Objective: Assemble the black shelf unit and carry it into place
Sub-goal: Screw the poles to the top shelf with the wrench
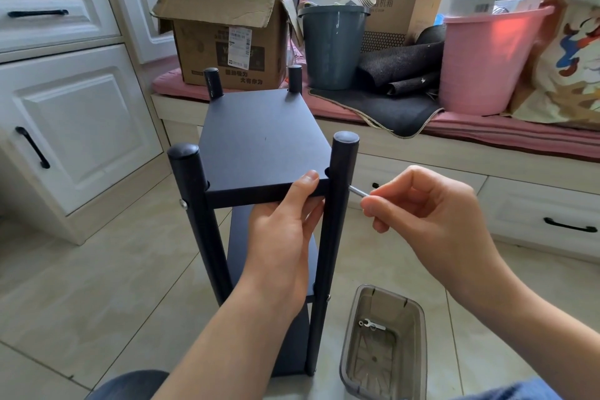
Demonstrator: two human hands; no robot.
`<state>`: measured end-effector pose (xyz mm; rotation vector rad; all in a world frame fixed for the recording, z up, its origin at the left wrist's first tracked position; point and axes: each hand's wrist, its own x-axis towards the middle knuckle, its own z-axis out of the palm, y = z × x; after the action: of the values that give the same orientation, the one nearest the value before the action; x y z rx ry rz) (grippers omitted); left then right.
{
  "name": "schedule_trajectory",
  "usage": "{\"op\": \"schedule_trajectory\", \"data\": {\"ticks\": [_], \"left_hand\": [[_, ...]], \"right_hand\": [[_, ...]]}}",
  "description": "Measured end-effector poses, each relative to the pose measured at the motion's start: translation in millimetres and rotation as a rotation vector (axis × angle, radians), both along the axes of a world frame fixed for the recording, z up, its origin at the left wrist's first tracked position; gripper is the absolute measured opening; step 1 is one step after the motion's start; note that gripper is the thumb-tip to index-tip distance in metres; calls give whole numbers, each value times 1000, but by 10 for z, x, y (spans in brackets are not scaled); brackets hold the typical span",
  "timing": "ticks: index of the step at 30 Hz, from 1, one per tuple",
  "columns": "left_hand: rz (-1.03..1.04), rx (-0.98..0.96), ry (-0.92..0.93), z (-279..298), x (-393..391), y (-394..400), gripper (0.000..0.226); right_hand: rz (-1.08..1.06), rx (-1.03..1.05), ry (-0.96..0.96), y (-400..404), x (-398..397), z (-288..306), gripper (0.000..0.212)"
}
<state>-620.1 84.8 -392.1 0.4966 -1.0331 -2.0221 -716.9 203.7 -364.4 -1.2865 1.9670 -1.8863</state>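
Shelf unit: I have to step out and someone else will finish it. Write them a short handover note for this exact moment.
Left hand grips the top board's front edge, steadying the shelf unit upright on the floor.
Right hand pinches a screw going into the front right post.
Front left post already has its screw.
Left: seat this screw, then carry. Small wrench lies in the clear bin.

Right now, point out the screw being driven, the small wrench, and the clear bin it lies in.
screw (357,191): head view, on its bare shaft beside the post.
small wrench (366,323): head view, on its open end.
clear bin (349,347): head view, on its left wall.
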Motion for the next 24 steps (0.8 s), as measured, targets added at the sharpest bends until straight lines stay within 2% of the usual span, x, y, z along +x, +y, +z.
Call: {"op": "schedule_trajectory", "data": {"ticks": [6,12,19,24], "left_hand": [[2,6,1,13,2,7,13],[2,8,8,15,2,7,13],[4,1,-2,26,5,18,9],[9,-7,-3,23,1,22,20]], "right_hand": [[-35,25,44,7,2,-16,13],[-86,89,175,8,11,-3,17],[-54,68,100,-29,-21,-2,17],[-43,60,69,-73,-23,-16,15]]}}
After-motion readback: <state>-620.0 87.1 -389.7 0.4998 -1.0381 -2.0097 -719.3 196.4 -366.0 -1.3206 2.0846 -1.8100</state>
